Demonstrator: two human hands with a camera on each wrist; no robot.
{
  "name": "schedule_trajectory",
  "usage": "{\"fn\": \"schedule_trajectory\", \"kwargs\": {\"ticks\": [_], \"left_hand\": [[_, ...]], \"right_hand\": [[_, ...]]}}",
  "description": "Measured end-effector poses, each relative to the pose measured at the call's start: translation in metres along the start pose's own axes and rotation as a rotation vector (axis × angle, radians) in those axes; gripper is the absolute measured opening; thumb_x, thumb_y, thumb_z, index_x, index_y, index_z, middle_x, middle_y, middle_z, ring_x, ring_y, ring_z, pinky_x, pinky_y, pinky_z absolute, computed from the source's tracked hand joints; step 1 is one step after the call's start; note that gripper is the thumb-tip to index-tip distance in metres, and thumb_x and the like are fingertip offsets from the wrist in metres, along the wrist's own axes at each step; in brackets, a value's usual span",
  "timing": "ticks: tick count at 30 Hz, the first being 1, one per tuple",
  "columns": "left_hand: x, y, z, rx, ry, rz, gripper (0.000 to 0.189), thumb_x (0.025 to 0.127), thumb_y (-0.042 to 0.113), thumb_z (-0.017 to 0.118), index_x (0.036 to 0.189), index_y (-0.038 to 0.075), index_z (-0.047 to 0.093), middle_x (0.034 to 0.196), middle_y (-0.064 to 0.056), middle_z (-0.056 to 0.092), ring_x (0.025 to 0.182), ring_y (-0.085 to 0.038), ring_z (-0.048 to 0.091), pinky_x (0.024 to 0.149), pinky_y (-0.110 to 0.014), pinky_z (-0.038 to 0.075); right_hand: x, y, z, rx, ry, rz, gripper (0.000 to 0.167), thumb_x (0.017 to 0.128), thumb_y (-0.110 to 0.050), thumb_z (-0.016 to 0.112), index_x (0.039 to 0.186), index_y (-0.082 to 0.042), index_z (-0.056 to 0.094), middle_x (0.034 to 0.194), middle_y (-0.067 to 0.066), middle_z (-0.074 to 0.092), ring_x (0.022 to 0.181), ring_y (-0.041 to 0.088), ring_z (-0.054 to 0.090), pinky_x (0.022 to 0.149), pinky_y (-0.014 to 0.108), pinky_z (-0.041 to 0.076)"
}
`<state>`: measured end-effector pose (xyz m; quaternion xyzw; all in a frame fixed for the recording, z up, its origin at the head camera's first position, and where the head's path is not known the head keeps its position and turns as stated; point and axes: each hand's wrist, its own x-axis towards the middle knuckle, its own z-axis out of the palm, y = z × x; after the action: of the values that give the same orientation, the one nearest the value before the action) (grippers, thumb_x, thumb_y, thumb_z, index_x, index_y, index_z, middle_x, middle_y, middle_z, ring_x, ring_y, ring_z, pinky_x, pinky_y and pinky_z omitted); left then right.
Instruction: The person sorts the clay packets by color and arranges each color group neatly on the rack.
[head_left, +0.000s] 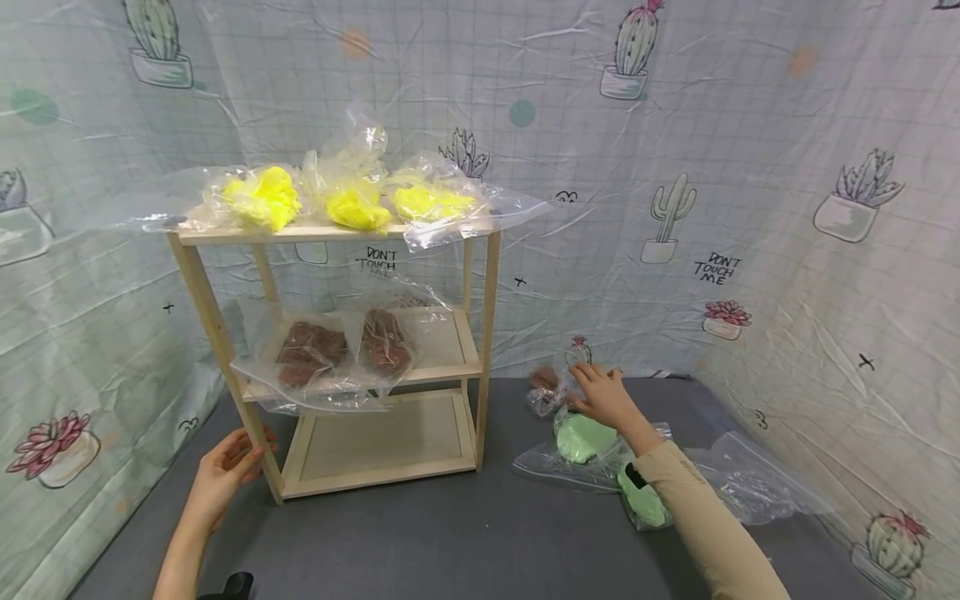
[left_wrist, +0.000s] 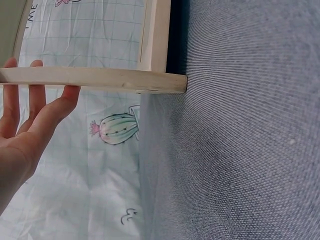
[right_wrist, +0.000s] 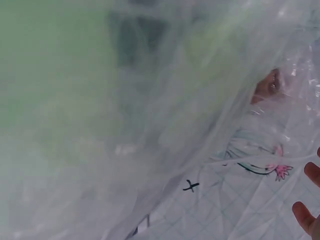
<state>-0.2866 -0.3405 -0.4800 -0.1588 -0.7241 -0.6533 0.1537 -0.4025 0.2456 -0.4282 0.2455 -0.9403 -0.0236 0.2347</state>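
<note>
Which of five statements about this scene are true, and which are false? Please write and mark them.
1. The right hand and the green lumps are right of the wooden shelf. True.
2. The green lumps lie inside the shelf. False: they lie bagged on the dark table.
3. Two brown lumps lie on the middle board. True.
4. Nothing yellow is on the shelf. False: yellow lumps lie on its top.
5. The left hand grips a front post. True.
</note>
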Motion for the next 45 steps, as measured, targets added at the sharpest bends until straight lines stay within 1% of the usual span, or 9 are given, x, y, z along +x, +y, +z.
{"fn": "schedule_trajectory", "kwargs": {"ticks": [5,17,19,23,27,28,33,38,45], "left_hand": [[-0.002,0.007,0.003,0.005,-0.022,-0.008,0.033,0.092,0.008,0.048,0.124,0.009,0.048,0.106,0.015,0.061,0.092,0.003,0.061,0.065,-0.019,0.050],[0.005,-0.032,-0.015,0.035,0.003,-0.035,0.042,0.092,0.013,0.048,0.131,0.001,0.038,0.111,0.015,0.059,0.096,0.003,0.060,0.067,-0.019,0.050],[0.004,-0.025,-0.012,0.063,0.010,-0.043,0.042,0.092,0.015,0.049,0.130,0.000,0.039,0.109,0.016,0.059,0.096,0.004,0.060,0.066,-0.019,0.050],[-0.001,0.013,0.003,0.071,-0.014,-0.022,0.034,0.092,0.012,0.048,0.124,0.002,0.045,0.105,0.015,0.060,0.093,0.004,0.059,0.067,-0.019,0.049],[-0.006,0.044,0.019,0.065,-0.005,-0.023,0.026,0.092,0.004,0.046,0.115,0.015,0.052,0.100,0.016,0.061,0.090,0.005,0.060,0.066,-0.017,0.048],[-0.005,0.034,0.015,0.055,-0.014,-0.022,0.028,0.092,0.003,0.045,0.116,0.015,0.052,0.101,0.017,0.061,0.091,0.005,0.060,0.066,-0.017,0.048],[-0.006,0.031,0.015,0.065,-0.006,-0.023,0.028,0.092,0.006,0.047,0.119,0.011,0.051,0.102,0.017,0.061,0.091,0.005,0.059,0.065,-0.018,0.049],[-0.009,0.045,0.022,0.057,-0.001,-0.021,0.029,0.091,0.002,0.046,0.114,0.018,0.053,0.100,0.018,0.061,0.090,0.006,0.059,0.065,-0.017,0.048],[-0.007,0.040,0.019,0.029,-0.002,-0.008,0.028,0.092,0.009,0.047,0.119,0.011,0.051,0.102,0.019,0.061,0.091,0.006,0.059,0.066,-0.017,0.049]], "right_hand": [[0.007,-0.004,0.008,0.039,-0.094,0.057,0.062,0.084,-0.037,0.060,0.133,-0.006,0.038,0.131,0.016,0.045,0.117,0.035,0.044,0.088,0.062,0.032],[0.031,-0.015,0.026,0.083,-0.249,0.127,0.061,0.083,-0.038,0.060,0.133,-0.012,0.038,0.137,0.017,0.038,0.123,0.038,0.038,0.094,0.066,0.023],[0.034,-0.017,0.029,0.085,-0.252,0.131,0.060,0.082,-0.040,0.061,0.132,-0.014,0.039,0.137,0.017,0.037,0.123,0.039,0.037,0.094,0.067,0.022],[0.036,-0.020,0.034,0.088,-0.308,0.166,0.067,0.080,-0.046,0.062,0.134,-0.017,0.035,0.140,0.019,0.031,0.126,0.040,0.033,0.094,0.069,0.019],[0.036,-0.023,0.040,0.072,-0.375,0.201,0.071,0.080,-0.049,0.060,0.136,-0.016,0.034,0.141,0.021,0.027,0.123,0.043,0.035,0.094,0.069,0.019],[0.036,-0.024,0.041,0.074,-0.382,0.206,0.070,0.080,-0.049,0.059,0.136,-0.015,0.035,0.140,0.021,0.027,0.122,0.044,0.036,0.094,0.068,0.019],[0.036,-0.026,0.042,0.096,-0.397,0.239,0.068,0.080,-0.046,0.061,0.136,-0.015,0.037,0.138,0.026,0.028,0.121,0.046,0.037,0.094,0.068,0.018],[0.034,-0.026,0.041,0.101,-0.413,0.236,0.068,0.080,-0.047,0.061,0.136,-0.016,0.038,0.132,0.031,0.036,0.118,0.044,0.041,0.095,0.068,0.017],[0.034,-0.026,0.040,0.133,-0.406,0.215,0.068,0.074,-0.041,0.070,0.132,-0.022,0.040,0.122,0.026,0.048,0.111,0.045,0.047,0.095,0.069,0.015]]}}
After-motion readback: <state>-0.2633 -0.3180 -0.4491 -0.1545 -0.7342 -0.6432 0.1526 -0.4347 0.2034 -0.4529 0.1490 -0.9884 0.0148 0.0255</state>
